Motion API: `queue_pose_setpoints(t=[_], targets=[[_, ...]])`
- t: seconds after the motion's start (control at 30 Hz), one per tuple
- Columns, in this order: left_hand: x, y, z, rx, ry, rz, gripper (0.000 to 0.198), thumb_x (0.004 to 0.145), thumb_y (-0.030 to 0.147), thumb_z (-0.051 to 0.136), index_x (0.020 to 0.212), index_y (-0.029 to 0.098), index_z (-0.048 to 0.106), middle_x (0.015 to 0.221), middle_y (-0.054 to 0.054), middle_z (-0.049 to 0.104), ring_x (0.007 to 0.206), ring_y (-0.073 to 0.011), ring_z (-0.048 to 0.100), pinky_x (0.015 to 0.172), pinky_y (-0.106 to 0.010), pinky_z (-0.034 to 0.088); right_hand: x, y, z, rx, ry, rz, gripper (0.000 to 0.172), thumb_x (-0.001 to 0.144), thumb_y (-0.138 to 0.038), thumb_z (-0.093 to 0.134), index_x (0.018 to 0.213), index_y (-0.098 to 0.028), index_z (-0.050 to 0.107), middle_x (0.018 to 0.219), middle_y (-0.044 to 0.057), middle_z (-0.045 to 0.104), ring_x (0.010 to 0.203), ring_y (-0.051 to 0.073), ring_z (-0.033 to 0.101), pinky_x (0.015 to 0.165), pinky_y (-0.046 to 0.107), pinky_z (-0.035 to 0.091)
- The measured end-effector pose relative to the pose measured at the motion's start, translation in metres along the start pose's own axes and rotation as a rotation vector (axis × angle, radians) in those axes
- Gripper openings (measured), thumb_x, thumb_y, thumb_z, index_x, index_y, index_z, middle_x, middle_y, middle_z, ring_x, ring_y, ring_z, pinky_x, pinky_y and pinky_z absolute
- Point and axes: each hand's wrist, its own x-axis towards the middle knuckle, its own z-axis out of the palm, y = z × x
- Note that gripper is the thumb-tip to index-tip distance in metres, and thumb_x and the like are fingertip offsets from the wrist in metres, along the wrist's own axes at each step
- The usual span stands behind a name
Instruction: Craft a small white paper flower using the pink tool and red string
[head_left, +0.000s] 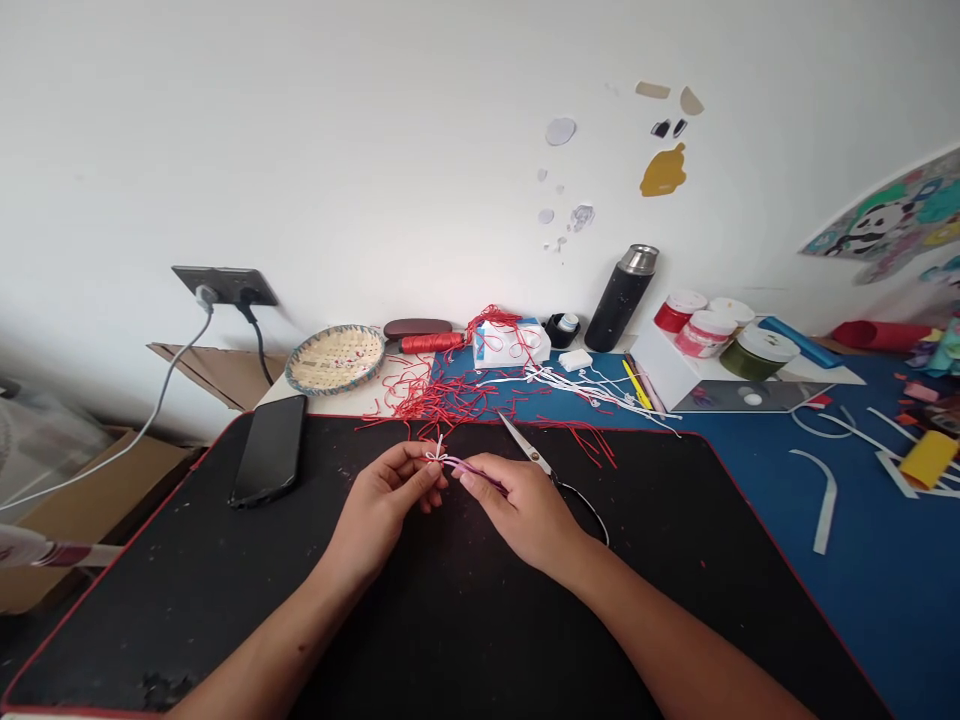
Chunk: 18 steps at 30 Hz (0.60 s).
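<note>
My left hand pinches a small knot of white cord between thumb and fingers, above the black mat. Close beside it on the right, my right hand is closed on a thin purple tool, whose light, curved tip reaches the knot. Scissors lie just behind my right hand, which partly hides their handles. Red cords are heaped behind both hands, and white cords lie to the right of that heap.
A black phone lies at the mat's left. Behind it is a woven basket. A red thread spool, a black flask and paint jars stand or lie along the wall. Paper strips are at the right.
</note>
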Motion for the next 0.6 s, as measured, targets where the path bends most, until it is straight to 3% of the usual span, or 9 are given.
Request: queue_pose_setpoints(t=[0.6], targets=[[-0.0008, 0.0001, -0.0018, 0.031, -0.041, -0.038, 0.034, 0.082, 0.040, 0.083, 0.103, 0.015, 0.072, 0.078, -0.002, 0.073, 0.061, -0.0145, 0.062, 0.057, -0.026, 0.046, 0.0006, 0.0027, -0.0003, -0.152, 0.006, 0.007, 0.028, 0.109, -0.032, 0.049, 0.096, -0.021, 0.072, 0.076, -0.002, 0.066, 0.066, 0.014, 0.055, 0.062, 0.026, 0.034]])
